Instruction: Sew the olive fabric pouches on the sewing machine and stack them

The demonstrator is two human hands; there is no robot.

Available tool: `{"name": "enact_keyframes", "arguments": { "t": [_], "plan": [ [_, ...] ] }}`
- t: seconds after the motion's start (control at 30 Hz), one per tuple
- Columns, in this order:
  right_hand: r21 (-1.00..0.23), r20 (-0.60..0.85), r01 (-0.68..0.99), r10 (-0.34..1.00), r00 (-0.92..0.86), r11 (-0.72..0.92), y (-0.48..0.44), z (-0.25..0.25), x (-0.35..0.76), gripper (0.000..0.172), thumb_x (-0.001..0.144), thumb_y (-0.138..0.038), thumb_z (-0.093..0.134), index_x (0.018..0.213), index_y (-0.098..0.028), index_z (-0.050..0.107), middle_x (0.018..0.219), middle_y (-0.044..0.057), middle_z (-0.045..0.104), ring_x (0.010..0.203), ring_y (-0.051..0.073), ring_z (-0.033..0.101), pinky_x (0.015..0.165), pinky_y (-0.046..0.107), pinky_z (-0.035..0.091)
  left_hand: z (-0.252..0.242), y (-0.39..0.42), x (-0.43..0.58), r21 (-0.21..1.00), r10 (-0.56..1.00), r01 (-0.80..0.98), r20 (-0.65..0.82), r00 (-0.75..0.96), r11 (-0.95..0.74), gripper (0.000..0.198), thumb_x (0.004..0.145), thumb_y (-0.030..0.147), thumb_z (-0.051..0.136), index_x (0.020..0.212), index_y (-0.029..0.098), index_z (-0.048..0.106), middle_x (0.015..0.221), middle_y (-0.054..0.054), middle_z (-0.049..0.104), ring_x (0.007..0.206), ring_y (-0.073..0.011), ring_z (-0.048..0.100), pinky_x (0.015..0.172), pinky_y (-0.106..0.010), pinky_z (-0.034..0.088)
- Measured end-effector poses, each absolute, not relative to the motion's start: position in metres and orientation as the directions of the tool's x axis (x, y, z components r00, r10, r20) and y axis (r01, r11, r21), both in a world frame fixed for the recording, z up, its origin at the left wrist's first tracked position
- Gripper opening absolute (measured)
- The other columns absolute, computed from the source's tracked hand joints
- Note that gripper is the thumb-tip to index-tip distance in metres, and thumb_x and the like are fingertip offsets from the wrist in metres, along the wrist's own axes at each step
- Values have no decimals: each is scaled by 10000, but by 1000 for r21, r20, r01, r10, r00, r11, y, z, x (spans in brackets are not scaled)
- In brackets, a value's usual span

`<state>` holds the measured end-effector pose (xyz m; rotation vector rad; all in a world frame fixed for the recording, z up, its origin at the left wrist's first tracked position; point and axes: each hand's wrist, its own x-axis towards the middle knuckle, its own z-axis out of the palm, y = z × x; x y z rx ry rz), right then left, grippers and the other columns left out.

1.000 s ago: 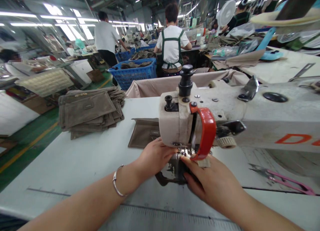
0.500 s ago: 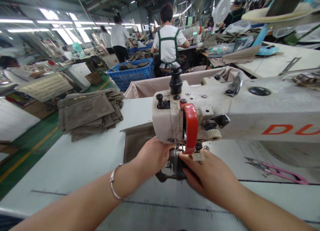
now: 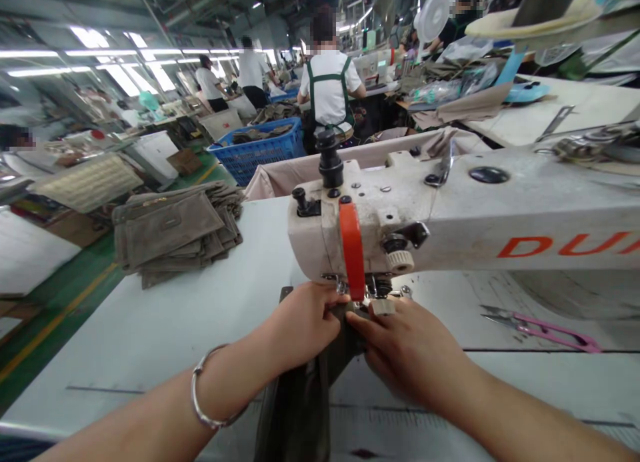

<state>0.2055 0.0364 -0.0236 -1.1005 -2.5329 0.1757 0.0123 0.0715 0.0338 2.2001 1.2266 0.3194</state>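
Observation:
The olive-brown fabric piece point(image 3: 295, 412) lies under the head of a white sewing machine point(image 3: 440, 209) and hangs toward me over the table's ruler marks. My left hand point(image 3: 307, 322), with a silver bangle on the wrist, pinches the cloth just left of the needle area. On the other side, my right hand point(image 3: 410, 345) grips the cloth's edge with its fingertips close to the presser foot. Both hands' fingers are partly hidden. A red guard point(image 3: 353, 252) on the machine head covers part of the needle area, so the stitch point cannot be seen.
Pink-handled thread snips point(image 3: 555, 332) lie right of my right hand. A stack of brown fabric pieces point(image 3: 175, 229) sits at the table's left. Beyond the machine are a pale cloth-lined bin point(image 3: 280, 175), a blue basket point(image 3: 260, 152) and a co-worker point(image 3: 327, 85) facing away.
The fabric piece has turned: it lay flat left of the machine head and now extends toward me beneath my left forearm. Both hands stay beside the needle. The view has shifted slightly.

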Motion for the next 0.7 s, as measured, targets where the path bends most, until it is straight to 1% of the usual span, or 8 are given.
{"name": "enact_keyframes", "arguments": {
  "t": [0.13, 0.33, 0.43, 0.47, 0.53, 0.6, 0.67, 0.7],
  "plan": [
    [-259, 287, 697, 742, -605, 669, 36, -25, 206, 409, 788, -164, 584, 1194, -198, 614, 1094, 105, 638, 947, 297, 579, 815, 472, 479, 30, 57, 20, 527, 837, 720, -28, 546, -452, 391, 681, -27, 439, 919, 197, 654, 904, -30, 652, 903, -195, 603, 864, -309, 465],
    [-281, 220, 705, 759, -613, 651, 37, -22, 205, 400, 814, -165, 552, 1210, -207, 586, 1122, 96, 623, 960, 278, 569, 833, 446, 463, 24, 49, 25, 480, 854, 740, 37, 520, -472, 306, 699, -8, 473, 914, 173, 593, 1009, -64, 594, 1004, -218, 559, 922, -346, 456],
    [-288, 189, 724, 778, -598, 627, 38, -19, 205, 380, 821, -159, 527, 1195, -199, 579, 1110, 95, 614, 946, 271, 564, 822, 433, 460, 28, 48, 18, 512, 838, 716, 14, 546, -475, 201, 833, 76, 460, 928, 179, 605, 1007, -64, 592, 1001, -207, 563, 919, -341, 461],
    [-285, 178, 729, 781, -598, 623, 38, -18, 205, 371, 822, -159, 520, 1185, -201, 581, 1088, 91, 617, 932, 269, 564, 810, 430, 461, 29, 46, 13, 520, 839, 714, 11, 544, -469, 197, 883, 123, 444, 960, 188, 613, 1029, -63, 592, 1011, -203, 562, 925, -341, 459],
    [-274, 164, 734, 782, -601, 621, 38, -18, 205, 346, 830, -160, 504, 1161, -211, 589, 1030, 77, 622, 893, 265, 561, 778, 426, 463, 29, 41, -4, 474, 887, 773, 38, 460, -422, 207, 923, 229, 467, 1077, 208, 603, 1124, -67, 574, 1082, -225, 531, 967, -389, 434],
    [-261, 164, 732, 776, -609, 629, 38, -19, 206, 328, 839, -155, 488, 1145, -213, 593, 1011, 72, 620, 879, 265, 556, 768, 431, 463, 24, 34, -23, 363, 955, 883, 100, 281, -298, 313, 874, 330, 567, 1161, 206, 560, 1193, -85, 536, 1146, -289, 475, 993, -490, 393],
    [-255, 168, 717, 760, -627, 648, 38, -20, 206, 309, 848, -151, 482, 1132, -202, 595, 1023, 77, 614, 901, 269, 552, 786, 443, 464, 15, 28, -39, 297, 984, 943, 135, 114, -150, 419, 787, 396, 652, 1130, 182, 543, 1150, -95, 532, 1127, -338, 462, 958, -555, 387],
    [-256, 175, 711, 755, -632, 655, 38, -21, 206, 299, 851, -148, 486, 1124, -194, 597, 1034, 83, 610, 923, 273, 549, 804, 451, 464, 10, 27, -45, 313, 991, 945, 124, 58, -95, 411, 758, 403, 670, 1078, 177, 546, 1096, -87, 541, 1084, -337, 484, 926, -553, 406]
  ]
}}
